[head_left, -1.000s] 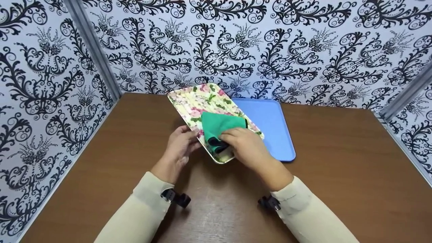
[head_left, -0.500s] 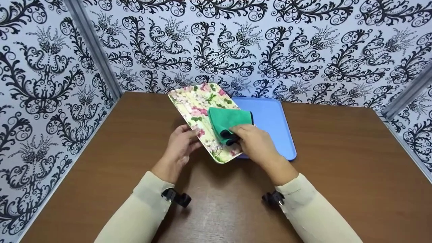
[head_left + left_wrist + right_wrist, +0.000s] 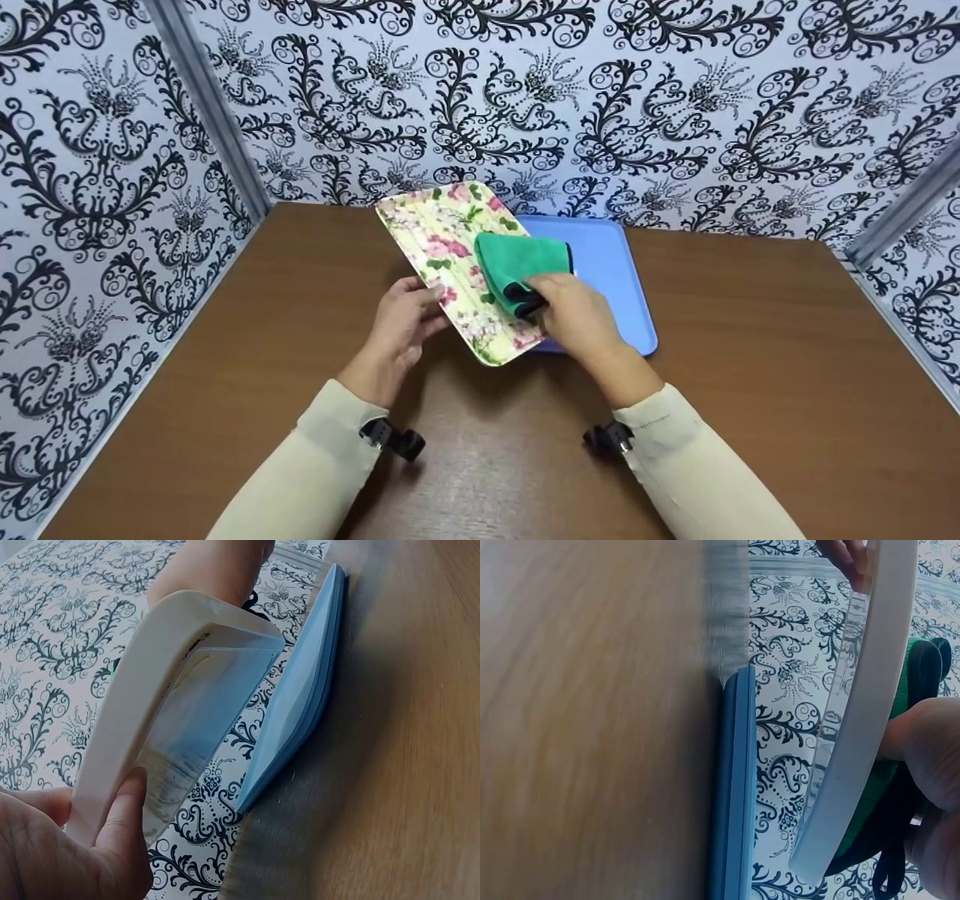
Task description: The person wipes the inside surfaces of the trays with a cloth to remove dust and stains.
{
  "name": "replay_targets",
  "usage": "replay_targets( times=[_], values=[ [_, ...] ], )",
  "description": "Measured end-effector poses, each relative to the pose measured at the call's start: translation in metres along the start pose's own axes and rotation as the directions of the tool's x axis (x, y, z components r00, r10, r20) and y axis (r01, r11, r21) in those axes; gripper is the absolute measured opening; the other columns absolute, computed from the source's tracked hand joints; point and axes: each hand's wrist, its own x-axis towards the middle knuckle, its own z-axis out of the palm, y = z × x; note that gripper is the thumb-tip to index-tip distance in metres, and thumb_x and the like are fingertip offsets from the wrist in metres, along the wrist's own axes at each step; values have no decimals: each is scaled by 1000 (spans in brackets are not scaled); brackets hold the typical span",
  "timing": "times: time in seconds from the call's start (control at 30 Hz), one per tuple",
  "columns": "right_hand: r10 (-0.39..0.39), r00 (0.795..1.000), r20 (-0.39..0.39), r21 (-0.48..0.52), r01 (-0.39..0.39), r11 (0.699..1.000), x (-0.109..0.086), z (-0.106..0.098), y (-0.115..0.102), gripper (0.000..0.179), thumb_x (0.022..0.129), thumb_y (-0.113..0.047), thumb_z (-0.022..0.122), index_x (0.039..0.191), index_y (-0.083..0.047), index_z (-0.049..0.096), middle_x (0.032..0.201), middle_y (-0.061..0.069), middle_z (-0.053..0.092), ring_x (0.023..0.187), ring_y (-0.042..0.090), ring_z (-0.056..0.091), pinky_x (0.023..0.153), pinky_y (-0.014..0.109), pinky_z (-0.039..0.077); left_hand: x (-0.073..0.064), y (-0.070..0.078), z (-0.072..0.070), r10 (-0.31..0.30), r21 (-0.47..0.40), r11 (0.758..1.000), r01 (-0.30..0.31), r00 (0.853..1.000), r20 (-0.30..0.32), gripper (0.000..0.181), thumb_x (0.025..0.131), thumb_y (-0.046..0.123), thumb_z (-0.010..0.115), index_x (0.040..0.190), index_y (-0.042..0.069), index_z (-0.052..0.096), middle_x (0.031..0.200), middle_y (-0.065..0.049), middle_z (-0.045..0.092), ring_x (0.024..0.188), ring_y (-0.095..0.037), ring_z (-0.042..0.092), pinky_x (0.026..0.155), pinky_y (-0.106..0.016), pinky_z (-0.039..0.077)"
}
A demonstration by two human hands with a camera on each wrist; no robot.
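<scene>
My left hand grips the left edge of a floral tray, holding it tilted above the table. In the left wrist view its thumb lies on the tray's pale underside. A folded green cloth with black edging lies against the tray's flowered face, toward its right side. My right hand holds this cloth by its black-edged lower part, fingers curled over it. From the right wrist view, the cloth shows behind the tray's white rim.
Blue trays, apparently stacked, lie on the brown table behind and right of the floral tray, which partly covers them. Patterned walls with metal corner posts enclose the table at the back and sides.
My right hand has slid the green cloth up and to the right across the floral tray, baring more of its lower left. The left hand keeps its grip, nearly still.
</scene>
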Motion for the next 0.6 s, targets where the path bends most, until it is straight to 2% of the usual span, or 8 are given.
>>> replay_targets(
  times=[0.23, 0.6],
  values=[
    [-50, 998, -42, 49, 52, 997, 0, 0, -5, 48, 82, 10, 63, 123, -12, 75, 123, 7, 76, 117, 32, 69, 98, 51, 58, -1, 2, -1, 12, -22, 1000, -11, 1000, 10, 21, 99, 1, 60, 118, 0, 53, 90, -4, 66, 79, -16, 69, 68, -31, 62],
    [-163, 985, -55, 47, 165, 985, -3, -1, -20, 50, 80, 13, 66, 123, -9, 75, 122, 9, 76, 116, 33, 70, 101, 50, 58, -1, 1, 0, 17, -29, 999, -17, 1000, 22, 22, 99, 1, 60, 120, -1, 53, 89, -5, 68, 78, -17, 69, 68, -31, 62]
  ],
)
